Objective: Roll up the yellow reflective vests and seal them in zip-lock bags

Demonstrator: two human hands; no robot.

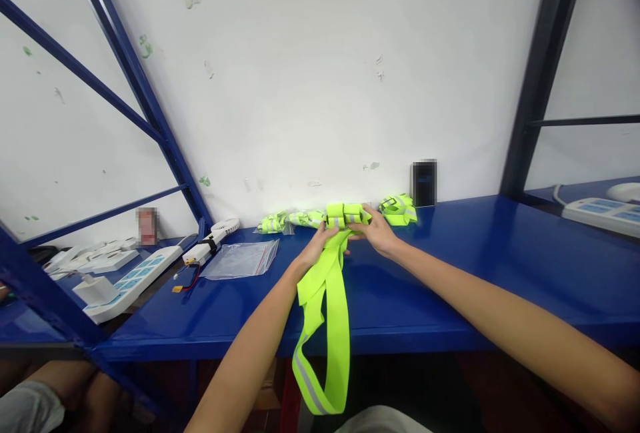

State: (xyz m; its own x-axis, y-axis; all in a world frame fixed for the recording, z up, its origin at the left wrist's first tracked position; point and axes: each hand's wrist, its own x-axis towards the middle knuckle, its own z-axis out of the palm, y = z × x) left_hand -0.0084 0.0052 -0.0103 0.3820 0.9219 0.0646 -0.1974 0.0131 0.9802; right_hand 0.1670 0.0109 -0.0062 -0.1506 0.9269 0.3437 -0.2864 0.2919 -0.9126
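Note:
A neon-yellow strap (337, 306) with a grey reflective stripe is gathered in folds between my two hands, above the blue table. Its long loop hangs down past the table's front edge. My left hand (317, 245) grips the folds from the left, thumb on top. From the right, my right hand (376, 229) pinches the same bundle with its fingers wrapped round it. Behind the hands, bagged yellow straps (274, 222) lie along the wall, and another folded yellow bundle (399, 210) with a buckle sits to the right.
Left on the blue table (450, 273) are a clear zip bag (241, 259), a small white fan (225, 225) and a battery pack with wires (200, 251). Power strips (133, 284) lie farther left. A dark box (424, 183) leans on the wall. Blue posts flank the space.

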